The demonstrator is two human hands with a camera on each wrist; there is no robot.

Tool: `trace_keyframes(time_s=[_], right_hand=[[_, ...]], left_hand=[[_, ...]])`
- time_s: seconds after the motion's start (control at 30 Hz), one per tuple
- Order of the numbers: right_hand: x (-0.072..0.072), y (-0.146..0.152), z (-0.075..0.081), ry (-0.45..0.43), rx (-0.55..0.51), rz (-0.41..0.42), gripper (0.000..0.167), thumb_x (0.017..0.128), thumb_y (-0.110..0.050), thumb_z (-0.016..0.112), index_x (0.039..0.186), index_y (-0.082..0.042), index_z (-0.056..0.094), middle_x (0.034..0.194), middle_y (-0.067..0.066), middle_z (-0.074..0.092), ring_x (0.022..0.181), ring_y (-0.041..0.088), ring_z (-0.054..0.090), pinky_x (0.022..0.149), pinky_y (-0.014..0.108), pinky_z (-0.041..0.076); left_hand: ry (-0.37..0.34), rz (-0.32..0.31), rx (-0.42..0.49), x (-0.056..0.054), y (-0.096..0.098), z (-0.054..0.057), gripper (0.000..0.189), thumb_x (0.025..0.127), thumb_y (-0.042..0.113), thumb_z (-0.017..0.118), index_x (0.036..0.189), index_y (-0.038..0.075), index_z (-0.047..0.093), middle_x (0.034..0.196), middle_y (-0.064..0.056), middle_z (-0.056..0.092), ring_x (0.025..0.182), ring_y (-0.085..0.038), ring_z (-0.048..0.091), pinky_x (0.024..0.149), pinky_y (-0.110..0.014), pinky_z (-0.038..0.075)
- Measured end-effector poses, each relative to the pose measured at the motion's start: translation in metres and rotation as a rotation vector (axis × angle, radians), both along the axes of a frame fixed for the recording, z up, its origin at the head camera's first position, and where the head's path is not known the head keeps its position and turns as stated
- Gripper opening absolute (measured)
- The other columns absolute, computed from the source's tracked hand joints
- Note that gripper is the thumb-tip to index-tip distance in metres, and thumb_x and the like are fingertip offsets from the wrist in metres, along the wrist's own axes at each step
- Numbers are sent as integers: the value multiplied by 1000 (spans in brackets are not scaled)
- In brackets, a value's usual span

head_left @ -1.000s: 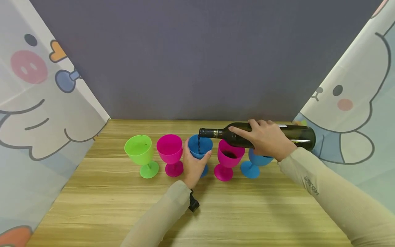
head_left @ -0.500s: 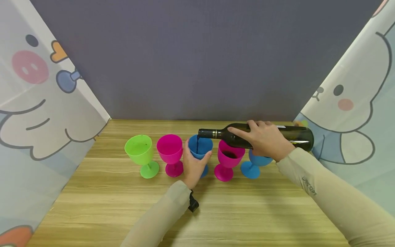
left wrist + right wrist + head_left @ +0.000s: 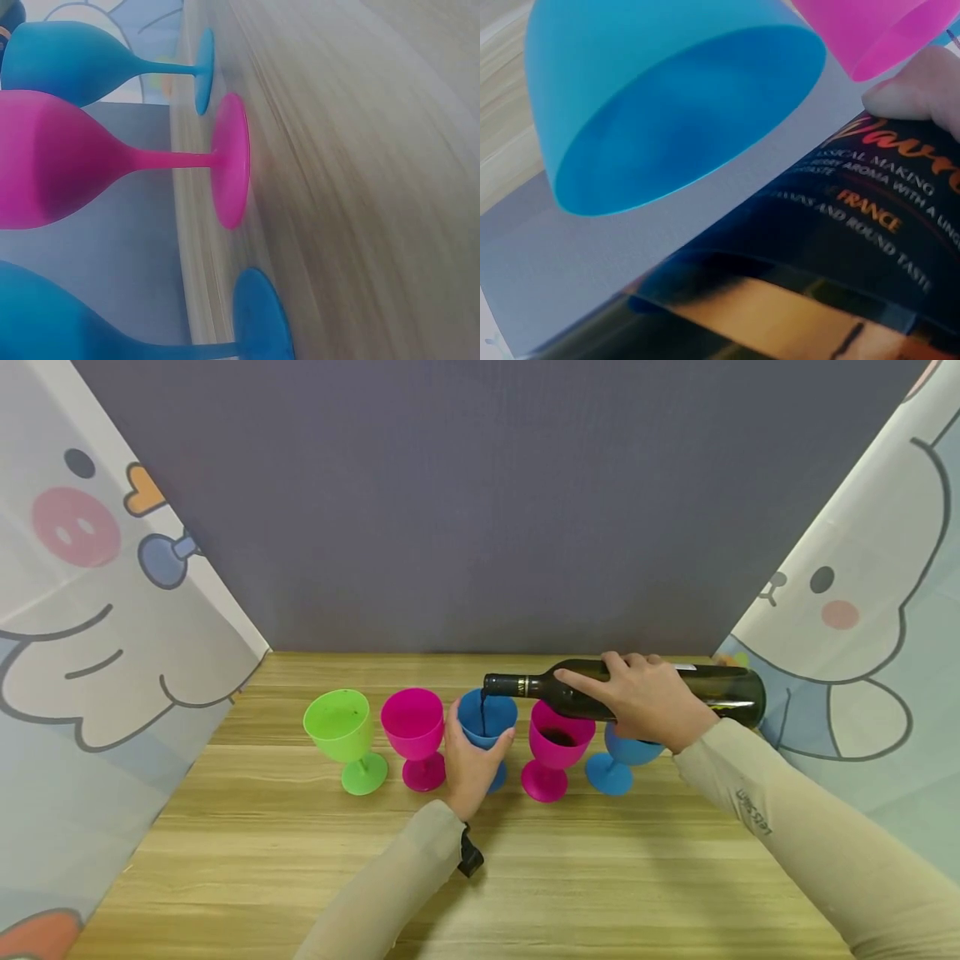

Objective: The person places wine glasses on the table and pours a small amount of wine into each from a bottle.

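Observation:
My right hand (image 3: 648, 700) grips a dark glass wine bottle (image 3: 723, 687) from above, tilted almost level with its neck to the left. Dark liquid streams from its mouth into the middle blue goblet (image 3: 497, 708). Around that goblet's bowl curl the fingers and thumb of my left hand (image 3: 471, 772), the goblet upright on the table. Beneath the bottle stands a pink goblet (image 3: 546, 756) with dark liquid inside. Another blue goblet (image 3: 609, 774) is partly hidden by the bottle and right hand. The right wrist view shows the bottle's printed label (image 3: 870, 202) close up.
Left of my left hand, a pink goblet (image 3: 412, 727) and a green goblet (image 3: 341, 739) continue the row. The wood-grain table (image 3: 585, 877) meets a grey panel (image 3: 480, 510) behind, with cartoon-printed sheets (image 3: 847, 635) at both sides.
Liquid keeps running from the bottle into the middle blue goblet. The bottle shifts only a hair, left and back; the left hand stays on the goblet.

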State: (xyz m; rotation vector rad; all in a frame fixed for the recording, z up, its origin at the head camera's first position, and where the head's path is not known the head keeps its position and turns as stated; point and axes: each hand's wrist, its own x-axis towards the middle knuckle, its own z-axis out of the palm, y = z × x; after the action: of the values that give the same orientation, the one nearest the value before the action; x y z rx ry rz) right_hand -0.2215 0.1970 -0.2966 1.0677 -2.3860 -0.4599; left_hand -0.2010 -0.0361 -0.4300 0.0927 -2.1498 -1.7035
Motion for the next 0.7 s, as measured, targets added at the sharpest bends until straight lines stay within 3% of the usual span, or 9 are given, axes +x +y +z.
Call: trace_keyframes(time_s=[0.4,0.7], right_hand=[[0,-1,2,10,16,-2,98,57,-33,88,142,-29,41,88,21,58,60,33,58,50,43,52],[-2,-2,1,-29,7,-11,99,56,-32,90,142,-28,41,89,21,57,58,32,56,48,41,52]], left_hand=[[-12,3,-10,-1,0,0,91,76,35,79,146,7,28,138,-15,43,122,-33,45,99,-54,39],[-14,1,-19,-2,-1,-1,92,76,35,78,146,5,27,140,-16,42,123,-34,44,102,-54,38]])
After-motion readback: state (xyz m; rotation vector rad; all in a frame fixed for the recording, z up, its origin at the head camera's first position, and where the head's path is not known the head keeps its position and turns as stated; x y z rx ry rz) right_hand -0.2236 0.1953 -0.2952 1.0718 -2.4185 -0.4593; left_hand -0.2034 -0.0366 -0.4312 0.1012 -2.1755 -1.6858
